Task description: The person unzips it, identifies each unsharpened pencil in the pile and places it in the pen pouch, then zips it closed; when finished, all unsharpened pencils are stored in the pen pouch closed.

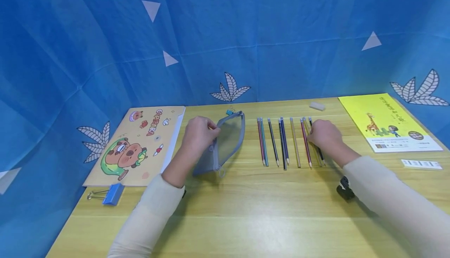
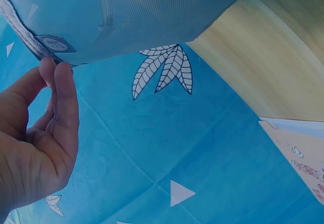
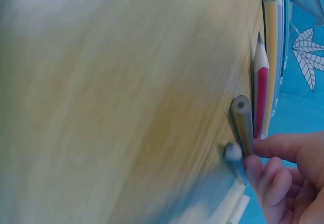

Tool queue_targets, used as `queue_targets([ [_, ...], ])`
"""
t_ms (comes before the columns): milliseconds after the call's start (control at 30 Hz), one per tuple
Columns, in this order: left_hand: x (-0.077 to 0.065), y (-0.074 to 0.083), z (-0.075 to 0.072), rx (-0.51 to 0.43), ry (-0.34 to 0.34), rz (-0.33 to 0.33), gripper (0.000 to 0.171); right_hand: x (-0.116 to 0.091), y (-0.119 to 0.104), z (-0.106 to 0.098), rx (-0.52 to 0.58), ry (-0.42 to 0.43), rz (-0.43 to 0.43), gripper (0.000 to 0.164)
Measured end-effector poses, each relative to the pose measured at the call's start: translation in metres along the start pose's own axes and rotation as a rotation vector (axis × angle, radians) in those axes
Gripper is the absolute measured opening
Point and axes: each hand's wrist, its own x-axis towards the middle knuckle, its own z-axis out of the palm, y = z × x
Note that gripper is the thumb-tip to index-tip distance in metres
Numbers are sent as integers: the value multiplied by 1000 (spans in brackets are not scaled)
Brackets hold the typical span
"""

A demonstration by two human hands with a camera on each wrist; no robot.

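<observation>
My left hand (image 1: 200, 135) pinches the upper edge of a grey mesh zip pouch (image 1: 230, 138), whose mouth gapes. In the left wrist view, thumb and fingertips grip the pouch's woven edge beside a small label (image 2: 54, 43). Several pencils lie side by side on the table, among them a red pencil (image 1: 306, 142). At the right end of the row, my right hand (image 1: 325, 135) pinches a gold pencil (image 3: 242, 115) between thumb and fingers. A dark pencil (image 3: 234, 155) lies right beside those fingertips. The hand covers part of both pencils in the head view.
At left lie a capybara folder (image 1: 137, 144) and a blue binder clip (image 1: 113, 194). A small teal clip (image 1: 230, 112) is behind the pouch. An eraser (image 1: 317, 106), a yellow booklet (image 1: 388, 123) and a white block (image 1: 421, 164) lie at right. A blue curtain (image 1: 281, 54) borders the table.
</observation>
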Motion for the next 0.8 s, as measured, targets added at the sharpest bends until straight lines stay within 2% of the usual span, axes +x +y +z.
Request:
queue_targets([
  [200,1,0,-1,-79,-34,-48,9,0,-4,-1,31,-45,52,26],
  [533,7,-9,2,-281,-74,-110,9,-1,-7,-4,40,-95,82,28],
  [633,9,-12,4,-344,-78,-127,9,-2,-8,-7,62,-75,67,32],
  [733,10,-14,4,-412,-85,-141,11,-3,-12,-13,100,-9,29,34],
  [800,11,-16,5,-460,-89,-151,11,-4,-17,-18,149,21,4,23],
])
